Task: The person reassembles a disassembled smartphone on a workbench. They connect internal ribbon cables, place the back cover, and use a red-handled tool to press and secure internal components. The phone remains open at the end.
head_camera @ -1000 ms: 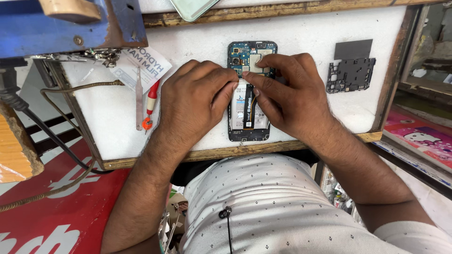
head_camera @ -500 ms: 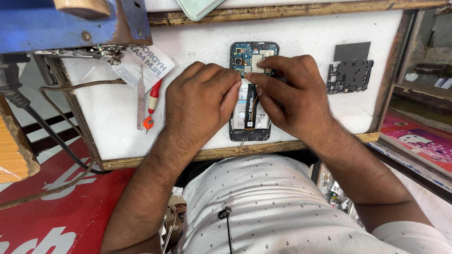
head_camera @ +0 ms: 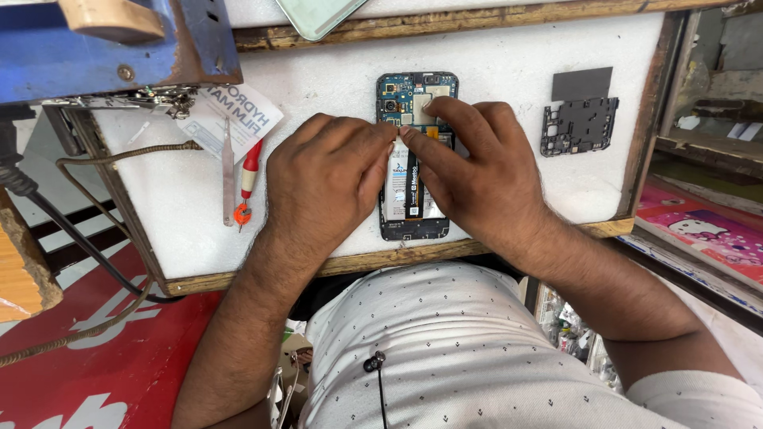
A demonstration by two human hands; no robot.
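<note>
White foam covers the worktop [head_camera: 509,79] under both your hands, framed by a worn wooden edge. Between your fingers lies an opened phone [head_camera: 416,103], back cover off, its blue circuit board showing beyond your fingertips and its battery partly hidden beneath them. Your left hand [head_camera: 326,179] rests palm down on the phone's left edge, fingers together and bent, their tips pressing at the seam just below the board. Your right hand [head_camera: 477,175] lies over the right half of the phone, fingers close together and flat, the index finger stretched up to a pale patch on the board. Neither hand is clamped around anything; both press down on the phone.

Well out past the knuckles of your right hand sits a black inner frame plate [head_camera: 579,125], with a dark grey square just above it. Off the back of your left hand lie metal tweezers [head_camera: 229,171] and a red-handled screwdriver [head_camera: 247,181] side by side, near a white printed packet [head_camera: 232,117]. Further that way, a blue metal fixture [head_camera: 103,56] overhangs the worktop's corner, and dark cables [head_camera: 87,254] trail down beside it.
</note>
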